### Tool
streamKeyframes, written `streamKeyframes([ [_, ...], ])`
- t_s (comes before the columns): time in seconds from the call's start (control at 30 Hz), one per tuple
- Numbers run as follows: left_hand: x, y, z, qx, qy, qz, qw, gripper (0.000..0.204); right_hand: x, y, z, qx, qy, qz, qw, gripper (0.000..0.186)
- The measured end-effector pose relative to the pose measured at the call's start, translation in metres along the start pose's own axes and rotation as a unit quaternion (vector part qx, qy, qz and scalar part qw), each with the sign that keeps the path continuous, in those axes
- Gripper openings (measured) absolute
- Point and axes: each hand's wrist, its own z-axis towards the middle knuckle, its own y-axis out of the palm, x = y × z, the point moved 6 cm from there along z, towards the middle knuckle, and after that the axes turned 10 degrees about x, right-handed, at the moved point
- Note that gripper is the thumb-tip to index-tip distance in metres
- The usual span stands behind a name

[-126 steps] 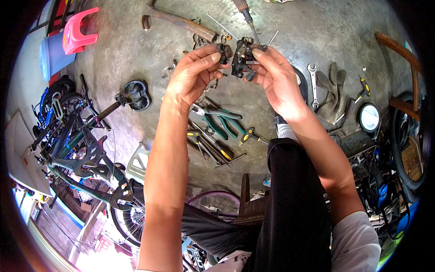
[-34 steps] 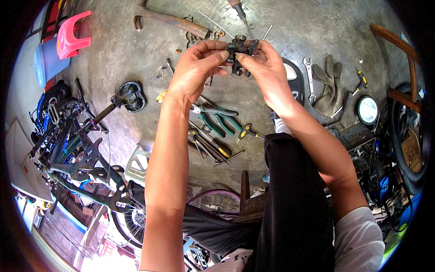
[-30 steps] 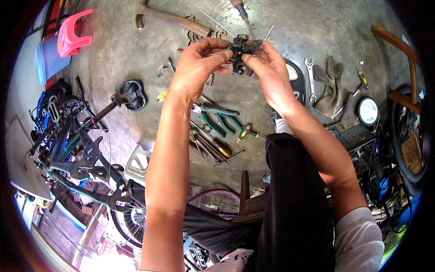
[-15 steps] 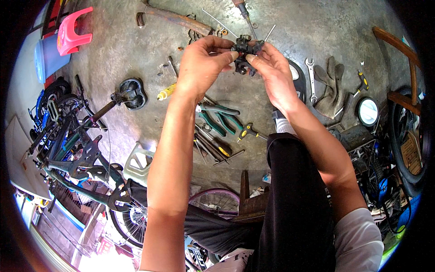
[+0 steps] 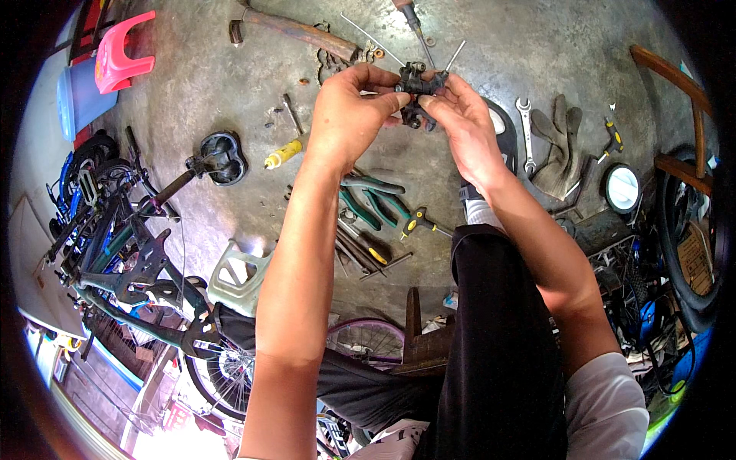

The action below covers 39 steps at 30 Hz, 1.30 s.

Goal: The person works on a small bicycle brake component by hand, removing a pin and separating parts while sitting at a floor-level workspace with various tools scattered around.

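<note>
You hold a black bicycle brake caliper (image 5: 414, 87) up between both hands, beyond the green-handled pliers (image 5: 376, 185) lying on the concrete floor (image 5: 491, 46); your left hand (image 5: 349, 107) has its thumb and index finger clamped on the caliper's left side; your right hand (image 5: 464, 123) presses its thumb to the caliper's right side, its other fingers curled in behind; where those hidden fingertips touch the part, one cannot tell from this view; just right of the pliers, slightly nearer you, lies a yellow-and-black T-handle driver (image 5: 418, 223); left of the pliers you have a yellow-handled tool (image 5: 283, 155), partly covered by your left hand, and, farther left, a black bicycle saddle (image 5: 224, 159) on its seatpost; well beyond the pliers lie a wooden-handled hammer (image 5: 303, 32), off to the left, and a screwdriver (image 5: 414, 23), a little to the right; right of the pliers and farther from you, a silver open-ended wrench (image 5: 526, 136) lies beside a grey work glove (image 5: 563, 149).
</note>
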Motion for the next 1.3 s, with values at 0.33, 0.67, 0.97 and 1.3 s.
streamKeyframes([
  [0.33, -0.016, -0.007, 0.004, -0.03, -0.044, -0.119, 0.991, 0.028, -0.009, 0.002, -0.005, -0.01, -0.021, -0.114, 0.993, 0.034],
  [0.67, -0.032, -0.004, 0.003, -0.062, -0.086, -0.199, 0.974, 0.023, -0.018, 0.004, -0.006, 0.011, 0.007, -0.235, 0.972, 0.038],
  [0.97, -0.029, 0.002, 0.002, -0.049, -0.065, -0.16, 0.984, 0.025, -0.018, -0.001, -0.006, 0.033, -0.016, -0.297, 0.954, 0.039],
  [1.3, -0.023, 0.007, 0.0, -0.07, -0.053, -0.128, 0.988, 0.026, -0.013, -0.009, -0.003, 0.032, -0.019, -0.216, 0.976, 0.038],
])
